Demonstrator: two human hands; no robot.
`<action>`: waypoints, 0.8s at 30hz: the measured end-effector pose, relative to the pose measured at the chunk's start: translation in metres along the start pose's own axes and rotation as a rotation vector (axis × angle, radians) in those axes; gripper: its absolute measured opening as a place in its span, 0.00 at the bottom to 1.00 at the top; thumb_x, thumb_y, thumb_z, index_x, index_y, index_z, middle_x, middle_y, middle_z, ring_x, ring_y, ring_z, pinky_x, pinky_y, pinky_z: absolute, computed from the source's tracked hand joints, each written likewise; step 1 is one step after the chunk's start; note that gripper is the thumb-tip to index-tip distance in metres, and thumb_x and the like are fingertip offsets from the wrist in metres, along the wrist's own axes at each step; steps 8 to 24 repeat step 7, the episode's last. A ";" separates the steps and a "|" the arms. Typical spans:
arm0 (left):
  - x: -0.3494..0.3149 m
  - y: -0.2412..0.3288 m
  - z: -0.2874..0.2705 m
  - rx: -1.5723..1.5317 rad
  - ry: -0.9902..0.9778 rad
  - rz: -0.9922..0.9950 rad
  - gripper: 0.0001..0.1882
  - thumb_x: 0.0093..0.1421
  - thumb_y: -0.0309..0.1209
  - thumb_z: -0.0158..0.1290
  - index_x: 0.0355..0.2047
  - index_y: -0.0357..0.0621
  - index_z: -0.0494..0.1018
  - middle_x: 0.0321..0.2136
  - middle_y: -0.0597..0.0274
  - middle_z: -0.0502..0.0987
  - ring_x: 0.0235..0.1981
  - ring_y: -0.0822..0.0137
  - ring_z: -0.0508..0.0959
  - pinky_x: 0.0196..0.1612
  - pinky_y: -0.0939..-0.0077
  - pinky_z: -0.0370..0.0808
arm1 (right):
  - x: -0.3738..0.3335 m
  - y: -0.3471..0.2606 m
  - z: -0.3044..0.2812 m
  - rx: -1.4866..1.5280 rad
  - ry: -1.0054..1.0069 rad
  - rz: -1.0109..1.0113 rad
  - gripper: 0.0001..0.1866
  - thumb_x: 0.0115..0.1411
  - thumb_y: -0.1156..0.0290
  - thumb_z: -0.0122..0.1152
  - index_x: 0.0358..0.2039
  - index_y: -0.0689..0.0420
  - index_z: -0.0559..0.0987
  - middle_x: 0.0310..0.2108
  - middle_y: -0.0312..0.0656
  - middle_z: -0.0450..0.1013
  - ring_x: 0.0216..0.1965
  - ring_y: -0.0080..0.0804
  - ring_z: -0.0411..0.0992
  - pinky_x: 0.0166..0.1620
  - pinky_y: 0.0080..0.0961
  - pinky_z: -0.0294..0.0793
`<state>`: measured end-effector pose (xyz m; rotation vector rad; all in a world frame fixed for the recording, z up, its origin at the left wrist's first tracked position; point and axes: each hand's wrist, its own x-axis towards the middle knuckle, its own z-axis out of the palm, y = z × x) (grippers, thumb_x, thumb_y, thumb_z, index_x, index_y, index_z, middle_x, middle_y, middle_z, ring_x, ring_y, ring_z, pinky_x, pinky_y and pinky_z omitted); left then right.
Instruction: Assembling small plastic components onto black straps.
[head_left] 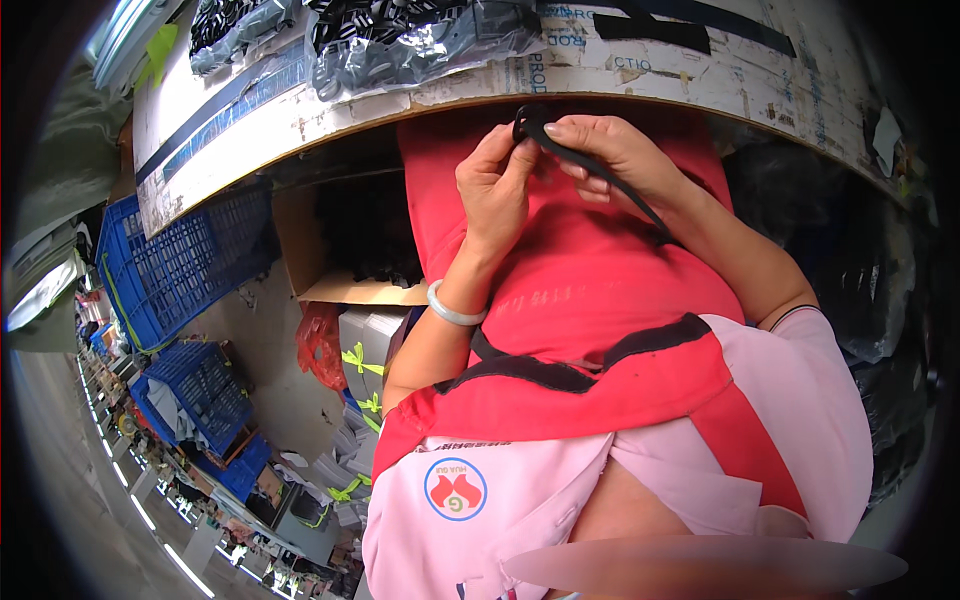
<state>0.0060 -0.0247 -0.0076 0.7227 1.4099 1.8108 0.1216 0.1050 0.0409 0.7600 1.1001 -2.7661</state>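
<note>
A black strap (625,187) runs through my hands just in front of the table edge. At its top end sits a small black loop or buckle (520,124); its exact form is too small to tell. My left hand (495,185), a pale bangle on its wrist, pinches this end between thumb and fingers. Closed on the strap beside it is my right hand (618,155), thumb on top and fingers curled beneath. From there the strap's free end hangs slantwise over my right wrist. Behind both hands is my red apron (590,265).
The worktable (430,112) has a worn, taped white covering. Clear plastic bags of black-and-grey pieces (415,55) lie on it. Below the table stands an open cardboard box (365,290). Blue crates (185,265), a red plastic bag (320,345) and dark bags (850,260) are around me.
</note>
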 end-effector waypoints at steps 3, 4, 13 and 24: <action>0.001 0.004 0.004 -0.031 0.026 0.050 0.08 0.63 0.21 0.51 0.42 0.34 0.76 0.30 0.65 0.74 0.28 0.77 0.74 0.29 0.84 0.71 | 0.001 0.002 0.003 0.191 -0.054 -0.035 0.12 0.66 0.61 0.53 0.32 0.56 0.74 0.22 0.31 0.69 0.19 0.12 0.64 0.23 0.11 0.64; 0.001 0.002 0.005 -0.031 0.030 0.048 0.08 0.63 0.21 0.51 0.42 0.34 0.76 0.30 0.65 0.74 0.28 0.77 0.74 0.29 0.84 0.71 | 0.001 0.003 0.003 0.192 -0.055 -0.032 0.12 0.66 0.61 0.53 0.32 0.56 0.74 0.22 0.31 0.69 0.19 0.12 0.64 0.23 0.11 0.64; 0.000 -0.003 0.006 0.047 0.065 0.159 0.09 0.63 0.20 0.50 0.43 0.35 0.76 0.31 0.64 0.74 0.28 0.76 0.74 0.31 0.83 0.72 | 0.003 0.006 0.007 0.235 -0.046 -0.118 0.11 0.66 0.61 0.54 0.35 0.56 0.74 0.23 0.31 0.69 0.19 0.11 0.64 0.24 0.11 0.65; 0.000 -0.003 0.006 0.047 0.065 0.159 0.09 0.63 0.20 0.50 0.43 0.35 0.76 0.31 0.64 0.74 0.28 0.76 0.74 0.31 0.83 0.72 | 0.003 0.006 0.007 0.235 -0.046 -0.118 0.11 0.66 0.61 0.54 0.35 0.56 0.74 0.23 0.31 0.69 0.19 0.11 0.64 0.24 0.11 0.65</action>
